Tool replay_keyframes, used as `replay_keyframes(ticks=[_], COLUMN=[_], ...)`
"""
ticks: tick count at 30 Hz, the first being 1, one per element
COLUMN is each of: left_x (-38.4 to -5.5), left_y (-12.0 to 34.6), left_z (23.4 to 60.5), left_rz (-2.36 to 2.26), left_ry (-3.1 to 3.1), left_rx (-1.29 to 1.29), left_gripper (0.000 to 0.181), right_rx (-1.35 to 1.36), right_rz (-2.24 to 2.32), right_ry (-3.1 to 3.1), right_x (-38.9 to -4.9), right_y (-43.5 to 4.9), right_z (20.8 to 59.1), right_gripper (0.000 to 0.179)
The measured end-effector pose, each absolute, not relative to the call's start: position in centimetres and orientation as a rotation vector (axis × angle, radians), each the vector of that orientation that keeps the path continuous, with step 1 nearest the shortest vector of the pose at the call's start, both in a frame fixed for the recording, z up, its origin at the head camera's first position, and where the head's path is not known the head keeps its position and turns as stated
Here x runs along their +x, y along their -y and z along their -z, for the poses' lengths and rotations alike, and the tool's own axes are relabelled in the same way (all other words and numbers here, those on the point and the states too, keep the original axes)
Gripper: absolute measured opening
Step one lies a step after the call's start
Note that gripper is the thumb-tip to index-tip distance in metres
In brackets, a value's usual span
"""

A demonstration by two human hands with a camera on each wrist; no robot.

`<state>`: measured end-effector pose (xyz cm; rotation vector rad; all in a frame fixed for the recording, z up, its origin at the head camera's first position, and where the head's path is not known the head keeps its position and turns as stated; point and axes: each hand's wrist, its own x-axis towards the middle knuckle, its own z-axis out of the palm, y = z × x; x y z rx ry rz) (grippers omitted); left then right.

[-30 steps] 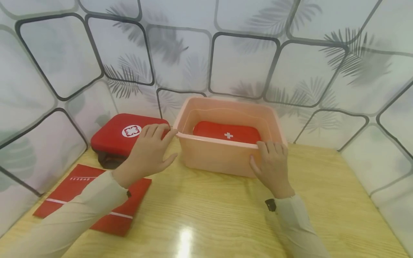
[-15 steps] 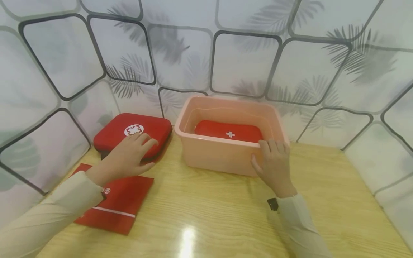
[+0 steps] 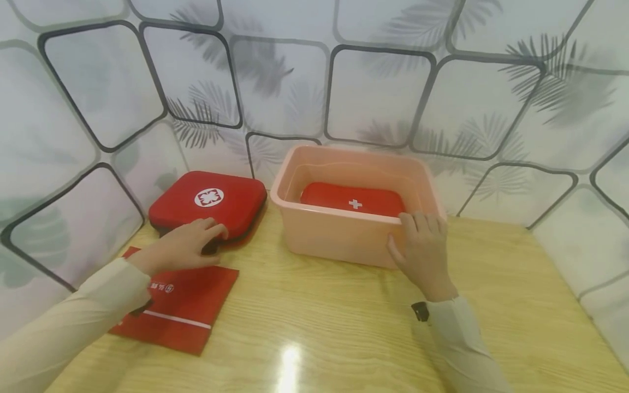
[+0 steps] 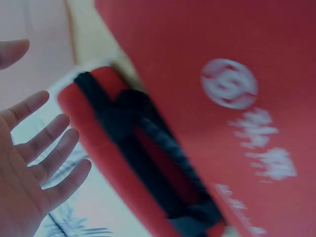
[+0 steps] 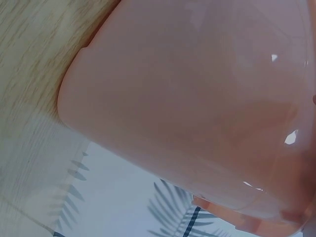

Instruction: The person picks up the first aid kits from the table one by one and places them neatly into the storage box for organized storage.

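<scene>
My left hand [image 3: 184, 248], fingers spread, hovers at the front side of a red zip case [image 3: 238, 199] with a white round emblem. In the left wrist view the case's black carry handle [image 4: 168, 145] shows beside the hand, apart from the fingers. Below lies a flat red fabric bag [image 3: 191, 297] with white print and a white stripe, partly hidden by my left arm. My right hand [image 3: 421, 254] grips the front rim of a pink plastic bin [image 3: 339, 237] near its right corner, thumb against the outer wall. Inside rests a red pouch [image 3: 378, 202] with a white cross.
The wooden table [image 3: 344, 322] runs up to patterned wall panels [image 3: 378, 98] at the back and on both sides. The bin stands near the back wall, to the right of the zip case.
My left hand has left the bin's left corner and moved left and down to the front of the zip case. My right hand stays on the bin's rim.
</scene>
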<state>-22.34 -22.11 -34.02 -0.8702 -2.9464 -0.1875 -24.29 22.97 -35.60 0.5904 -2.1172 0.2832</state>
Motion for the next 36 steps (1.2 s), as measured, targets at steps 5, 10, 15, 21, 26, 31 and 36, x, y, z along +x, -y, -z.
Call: replay_keyframes(ticks=[5, 10, 15, 21, 26, 31, 36], left_x=[-22.5, -22.1, -21.8, -21.6, -21.6, -21.7, -21.8], left_y=[23.5, 24.7, 25.5, 26.3, 26.9, 27.5, 27.4], left_z=[35.2, 35.9, 36.4, 37.0, 37.3, 37.6, 37.9], left_rz=[0.234, 0.2, 0.198, 0.259, 0.269, 0.263, 0.251], left_ry=[2.988, 3.048, 3.102, 3.128, 3.15, 3.187, 3.199], left_rx=[-0.835, -0.855, -0.86, -0.874, -0.89, -0.872, -0.849], left_gripper=[0.034, 0.039, 0.041, 0.034, 0.03, 0.033, 0.036], right_rx=[0.58, 0.571, 0.571, 0.576, 0.58, 0.593, 0.587], right_rz=[-0.281, -0.278, -0.274, -0.269, -0.284, -0.297, -0.274], right_ry=[2.128, 2.129, 2.129, 2.154, 2.153, 2.121, 2.124], right_x=[-24.1, -23.9, -23.9, -23.9, -24.0, -24.1, -24.1], right_y=[-23.3, -23.4, -23.5, -23.4, -23.2, -23.0, -23.1], right_z=[35.6, 35.5, 35.3, 35.4, 35.6, 35.6, 35.5], right_gripper=[0.033, 0.033, 0.034, 0.034, 0.033, 0.031, 0.031])
